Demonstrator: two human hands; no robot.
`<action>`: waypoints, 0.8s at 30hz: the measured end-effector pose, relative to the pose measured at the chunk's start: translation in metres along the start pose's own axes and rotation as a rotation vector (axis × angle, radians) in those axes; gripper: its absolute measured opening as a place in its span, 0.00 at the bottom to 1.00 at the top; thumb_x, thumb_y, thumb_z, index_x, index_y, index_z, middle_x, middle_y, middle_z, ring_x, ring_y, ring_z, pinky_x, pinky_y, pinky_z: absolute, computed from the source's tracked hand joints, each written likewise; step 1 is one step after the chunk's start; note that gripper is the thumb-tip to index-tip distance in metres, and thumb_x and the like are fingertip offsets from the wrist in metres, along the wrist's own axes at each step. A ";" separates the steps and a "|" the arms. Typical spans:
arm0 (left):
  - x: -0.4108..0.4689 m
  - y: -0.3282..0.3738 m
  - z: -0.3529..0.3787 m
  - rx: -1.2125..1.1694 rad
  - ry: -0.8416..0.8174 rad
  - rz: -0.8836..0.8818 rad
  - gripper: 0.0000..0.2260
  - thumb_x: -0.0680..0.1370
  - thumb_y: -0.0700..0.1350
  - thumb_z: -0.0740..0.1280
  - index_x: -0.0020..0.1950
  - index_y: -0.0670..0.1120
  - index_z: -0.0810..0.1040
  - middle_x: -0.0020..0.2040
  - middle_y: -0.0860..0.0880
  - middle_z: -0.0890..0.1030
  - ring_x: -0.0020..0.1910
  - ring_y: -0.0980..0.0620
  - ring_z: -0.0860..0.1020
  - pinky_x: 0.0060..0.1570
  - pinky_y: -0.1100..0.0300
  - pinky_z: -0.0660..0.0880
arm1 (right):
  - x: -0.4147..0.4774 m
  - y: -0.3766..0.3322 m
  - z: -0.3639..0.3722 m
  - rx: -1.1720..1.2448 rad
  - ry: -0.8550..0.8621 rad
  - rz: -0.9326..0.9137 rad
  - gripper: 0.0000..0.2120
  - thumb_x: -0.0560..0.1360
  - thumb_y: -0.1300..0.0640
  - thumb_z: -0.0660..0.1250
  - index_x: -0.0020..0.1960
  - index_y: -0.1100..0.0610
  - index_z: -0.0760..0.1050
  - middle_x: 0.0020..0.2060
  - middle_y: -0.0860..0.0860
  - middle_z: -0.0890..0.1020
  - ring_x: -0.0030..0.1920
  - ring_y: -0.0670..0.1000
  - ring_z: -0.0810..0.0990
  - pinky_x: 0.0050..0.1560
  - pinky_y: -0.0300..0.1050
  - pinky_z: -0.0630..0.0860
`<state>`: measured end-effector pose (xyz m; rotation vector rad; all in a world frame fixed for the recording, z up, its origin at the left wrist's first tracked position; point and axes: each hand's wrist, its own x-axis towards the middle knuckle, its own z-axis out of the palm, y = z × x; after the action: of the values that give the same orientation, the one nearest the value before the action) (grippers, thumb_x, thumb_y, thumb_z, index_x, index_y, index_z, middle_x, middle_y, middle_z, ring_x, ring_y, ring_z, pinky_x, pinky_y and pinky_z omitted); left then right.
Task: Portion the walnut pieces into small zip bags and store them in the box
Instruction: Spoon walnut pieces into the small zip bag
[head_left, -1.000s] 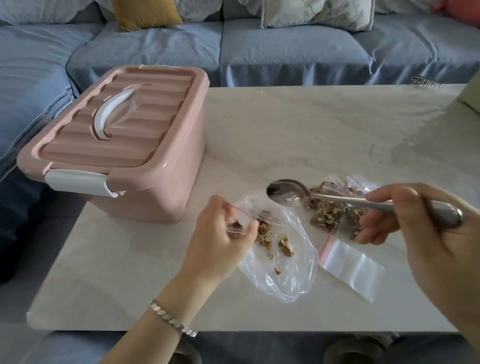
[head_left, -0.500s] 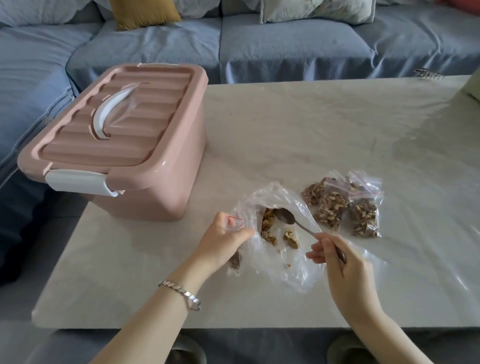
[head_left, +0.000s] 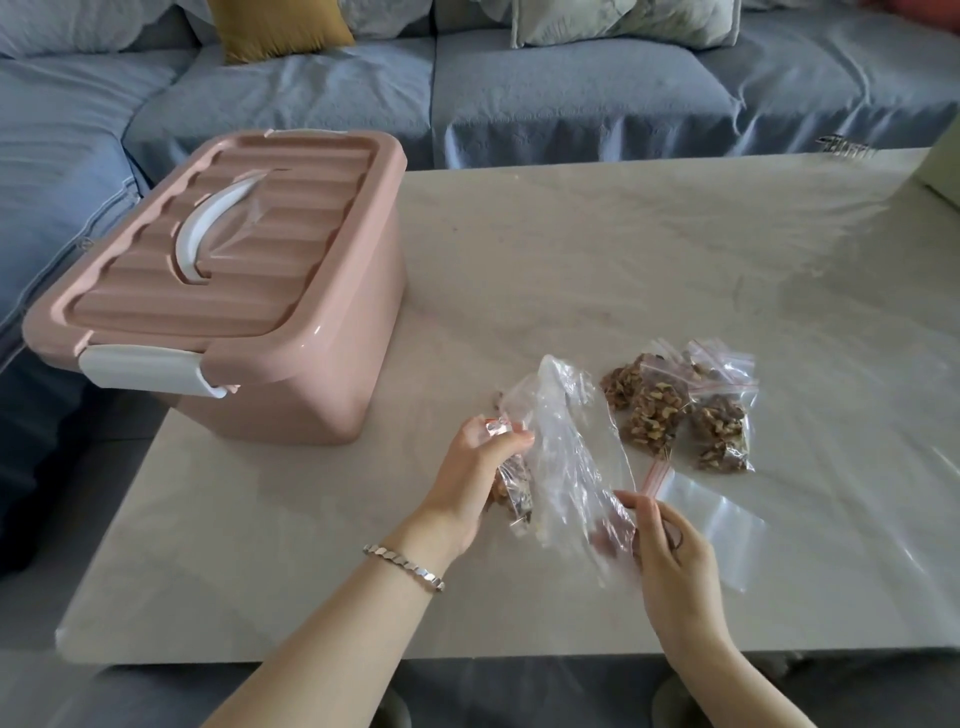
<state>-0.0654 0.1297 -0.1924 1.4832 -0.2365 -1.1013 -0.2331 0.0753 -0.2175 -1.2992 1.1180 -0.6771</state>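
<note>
Three filled small bags (head_left: 657, 415) lie just beyond the right hand (head_left: 675, 556), which pinches the big clear bag (head_left: 561, 467) at its near end. The left hand (head_left: 467, 478) pinches another small bag (head_left: 513, 491) by its top; whether it is sealed cannot be told. Risk: the pinch slips or the mouth gapes, and walnut pieces (head_left: 719, 436) spill. The box (head_left: 234, 291), left of both hands, has its lid latched.

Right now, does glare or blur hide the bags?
Head view: daylight sheen washes out the right of the table; the large clear bag pinched by the right hand and the small zip bag gripped by the left hand look motion-smeared; the filled zip bags are sharp enough to show walnut pieces; mild wide-angle stretch at the corners.
</note>
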 end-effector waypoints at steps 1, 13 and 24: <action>0.000 0.000 -0.001 0.009 0.000 0.002 0.30 0.57 0.53 0.73 0.56 0.43 0.75 0.52 0.40 0.80 0.52 0.42 0.79 0.54 0.47 0.72 | 0.000 -0.001 -0.001 0.070 0.004 0.056 0.13 0.79 0.56 0.57 0.46 0.57 0.79 0.29 0.49 0.80 0.33 0.50 0.81 0.30 0.27 0.72; -0.013 -0.007 -0.049 0.243 0.241 0.128 0.10 0.68 0.46 0.73 0.44 0.48 0.74 0.40 0.50 0.77 0.37 0.55 0.74 0.35 0.69 0.68 | 0.010 -0.029 -0.026 0.380 -0.012 0.180 0.14 0.80 0.57 0.56 0.46 0.64 0.76 0.28 0.55 0.82 0.29 0.51 0.82 0.32 0.38 0.80; -0.028 0.010 -0.064 0.567 0.296 0.405 0.19 0.61 0.59 0.65 0.45 0.51 0.67 0.37 0.58 0.75 0.32 0.47 0.75 0.37 0.47 0.74 | 0.014 -0.058 -0.035 0.119 -0.040 0.032 0.15 0.80 0.57 0.55 0.42 0.63 0.76 0.26 0.55 0.81 0.26 0.52 0.80 0.28 0.38 0.78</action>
<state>-0.0293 0.1893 -0.1805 1.9637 -0.6475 -0.4921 -0.2489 0.0373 -0.1619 -1.1860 1.0484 -0.6806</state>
